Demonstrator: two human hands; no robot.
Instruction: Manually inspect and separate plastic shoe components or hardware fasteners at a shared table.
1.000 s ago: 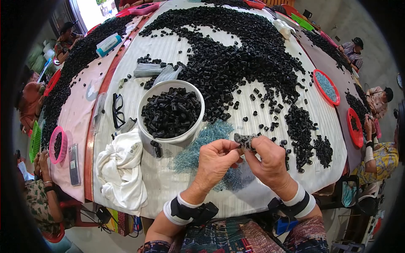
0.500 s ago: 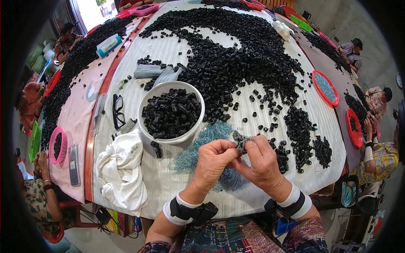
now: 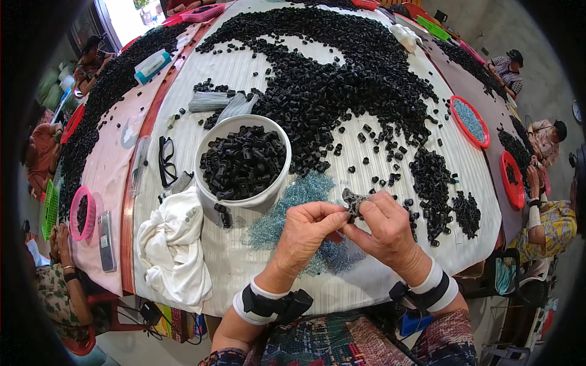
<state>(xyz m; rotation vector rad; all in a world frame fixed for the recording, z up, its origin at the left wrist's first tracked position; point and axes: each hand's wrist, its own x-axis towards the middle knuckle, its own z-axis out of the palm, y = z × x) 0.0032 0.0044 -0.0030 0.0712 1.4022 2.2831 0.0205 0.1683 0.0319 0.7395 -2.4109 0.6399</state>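
Observation:
My left hand is pinched closed, its thumb and forefinger meeting the right hand's fingers over a small dark piece mostly hidden by them. In my right hand is a crumpled grey scrap, like cloth, that sticks out past the curled fingers. Below both hands spreads a heap of small clear-bluish pieces on the pale cloth. A white bucket full of black plastic fittings stands to the left. Several loose black fittings lie in a pile to the right.
A large mound of black fittings covers the far table. Glasses and a bunched white cloth lie left of the bucket. A red basket of bluish pieces sits at the right. Other people work along both sides.
My right hand has shifted slightly right, its fingers curling further over the grey scrap. The left hand stays pinched in nearly the same place. The whole view has drifted slightly.

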